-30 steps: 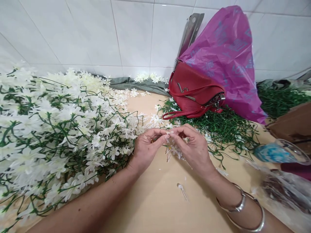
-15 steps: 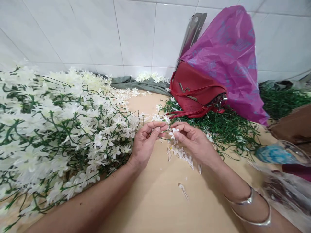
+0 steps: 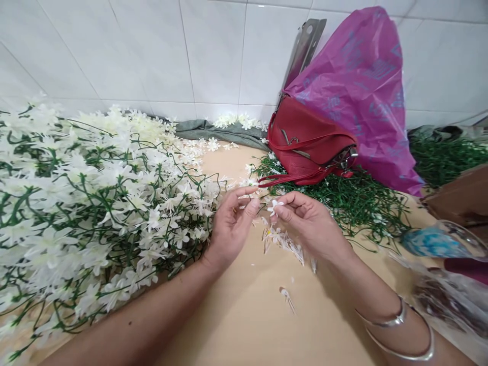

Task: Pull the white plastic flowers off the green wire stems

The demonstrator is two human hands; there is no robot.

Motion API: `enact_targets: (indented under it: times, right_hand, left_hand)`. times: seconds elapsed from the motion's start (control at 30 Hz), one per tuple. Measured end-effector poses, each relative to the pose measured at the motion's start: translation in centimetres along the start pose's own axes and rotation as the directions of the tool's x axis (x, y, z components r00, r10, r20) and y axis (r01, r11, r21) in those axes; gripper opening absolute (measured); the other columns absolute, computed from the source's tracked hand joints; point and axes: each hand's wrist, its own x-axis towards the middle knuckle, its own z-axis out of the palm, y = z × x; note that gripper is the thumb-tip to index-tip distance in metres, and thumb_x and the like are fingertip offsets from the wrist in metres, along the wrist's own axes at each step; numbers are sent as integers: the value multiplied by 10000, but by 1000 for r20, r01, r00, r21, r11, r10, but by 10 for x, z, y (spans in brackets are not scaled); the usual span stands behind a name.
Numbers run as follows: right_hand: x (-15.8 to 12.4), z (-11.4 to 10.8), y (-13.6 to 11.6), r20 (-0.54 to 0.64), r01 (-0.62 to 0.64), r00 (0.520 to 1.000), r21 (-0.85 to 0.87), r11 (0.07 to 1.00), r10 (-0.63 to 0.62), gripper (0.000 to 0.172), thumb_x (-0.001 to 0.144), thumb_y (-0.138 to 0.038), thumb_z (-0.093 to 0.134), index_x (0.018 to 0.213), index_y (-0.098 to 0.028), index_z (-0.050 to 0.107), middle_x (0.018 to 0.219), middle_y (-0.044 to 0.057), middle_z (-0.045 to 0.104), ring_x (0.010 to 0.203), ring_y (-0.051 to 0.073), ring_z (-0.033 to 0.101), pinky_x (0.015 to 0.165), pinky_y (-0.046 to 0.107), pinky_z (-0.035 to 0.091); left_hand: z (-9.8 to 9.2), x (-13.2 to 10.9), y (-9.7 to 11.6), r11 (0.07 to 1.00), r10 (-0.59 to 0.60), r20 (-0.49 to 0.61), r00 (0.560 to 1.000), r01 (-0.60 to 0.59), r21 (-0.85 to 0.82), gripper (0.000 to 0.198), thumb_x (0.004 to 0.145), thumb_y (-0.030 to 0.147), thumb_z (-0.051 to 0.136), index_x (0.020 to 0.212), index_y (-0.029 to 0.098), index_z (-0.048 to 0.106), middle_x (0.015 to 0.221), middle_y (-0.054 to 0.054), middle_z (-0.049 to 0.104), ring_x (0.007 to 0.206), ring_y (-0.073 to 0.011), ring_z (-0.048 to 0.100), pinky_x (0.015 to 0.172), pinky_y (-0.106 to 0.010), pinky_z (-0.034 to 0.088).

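Note:
My right hand (image 3: 307,218) pinches a small white artificial flower (image 3: 275,207) between thumb and fingertips, just above the table (image 3: 229,315). Facing it, my left hand (image 3: 233,221) has its thumb and fingers closed around a thin green stem (image 3: 260,206), only a little of which shows. Below the hands lies a small heap of white stamens (image 3: 287,242) with a few petals. A single stamen bunch (image 3: 286,297) rests nearer to me. Left of my left hand spreads a big pile of white flowers on green stems (image 3: 125,203).
A red handbag (image 3: 305,142) sits on bare green stems (image 3: 366,203) at the back right. Behind it a purple plastic bag (image 3: 362,91) leans toward the tiled wall (image 3: 213,56). Rolled grey-green cloth (image 3: 224,134) lines the wall. A blue-patterned item (image 3: 434,241) and clear plastic wrapping (image 3: 453,295) lie right.
My left hand has turned a little, with its thumb raised and fingers drawn slightly away from the flower. The right hand keeps its pinch on the white flower.

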Motion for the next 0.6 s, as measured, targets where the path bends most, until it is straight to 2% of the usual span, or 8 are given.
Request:
enact_targets:
  times: [0.07, 0.13, 0.2, 0.27, 0.33, 0.4, 0.5, 0.6]
  right_hand:
    - [3, -7, 1, -80, 40, 996, -11, 999, -41, 330, 783, -486, 858, 852, -222, 672, 704, -4, 722, 646, 151, 640, 641, 269, 501]
    - [4, -12, 0, -80, 65, 995, -18, 998, -66, 304, 791, -467, 859, 865, -225, 690, 706, -4, 724, 653, 153, 650, 662, 275, 517]
    - [2, -14, -3, -10, 76, 997, -9, 997, -76, 273, 807, -446, 855, 876, -228, 705, 726, 1, 730, 675, 159, 665, 688, 284, 534]
    - [-1, -13, -9, 62, 76, 995, 14, 997, -77, 263, 811, -443, 855, 869, -230, 713, 744, 11, 739, 684, 166, 672, 700, 295, 547]
    - [-4, -11, -14, 85, 67, 994, 61, 996, -72, 287, 785, -466, 872, 850, -231, 719, 732, 14, 739, 663, 167, 670, 685, 300, 554]
    - [-5, -8, -17, 80, 45, 995, 120, 992, -55, 308, 752, -481, 892, 822, -233, 724, 759, 16, 748, 654, 158, 675, 674, 291, 558]
    - [-4, -7, -18, 79, 1, 997, 188, 982, -16, 289, 757, -468, 892, 828, -241, 728, 942, 28, 781, 739, 146, 716, 715, 274, 569]
    - [-3, -8, -16, 70, -33, 997, 203, 979, 19, 295, 754, -463, 893, 853, -245, 720, 1057, 43, 783, 830, 163, 746, 754, 282, 578]
  left_hand:
    - [0, -4, 6, 948, 196, 1, 981, -190, 254, 217, 952, 264, 686, 1163, 238, 731, 1173, -91, 612, 1035, -192, 640, 818, -289, 573]
    - [0, -7, 12, 843, 363, 52, 930, -352, 406, 239, 930, 214, 706, 1164, 241, 748, 1215, -106, 597, 1122, -224, 611, 881, -320, 565]
    - [0, -10, 16, 779, 441, 152, 884, -462, 424, 290, 931, 174, 702, 1206, 258, 738, 1279, -108, 628, 1211, -249, 608, 994, -373, 538]
    - [0, -10, 17, 781, 444, 239, 863, -504, 368, 321, 951, 148, 674, 1242, 274, 721, 1264, -91, 693, 1211, -244, 641, 1045, -393, 516]
    - [0, -10, 17, 819, 408, 253, 877, -475, 324, 270, 970, 143, 650, 1195, 267, 731, 1138, -68, 756, 1090, -217, 698, 989, -365, 540]
    - [0, -10, 17, 866, 343, 208, 916, -394, 310, 172, 982, 166, 640, 1095, 240, 747, 1000, -56, 769, 924, -190, 719, 871, -323, 562]
    - [0, -9, 14, 951, 161, 139, 977, -191, 243, 98, 988, 243, 642, 1007, 208, 731, 811, -26, 720, 699, -152, 678, 711, -282, 543]
    - [0, -8, 9, 985, -6, 90, 996, -10, 171, 109, 976, 294, 652, 967, 197, 702, 695, 16, 638, 568, -116, 570, 582, -243, 480]
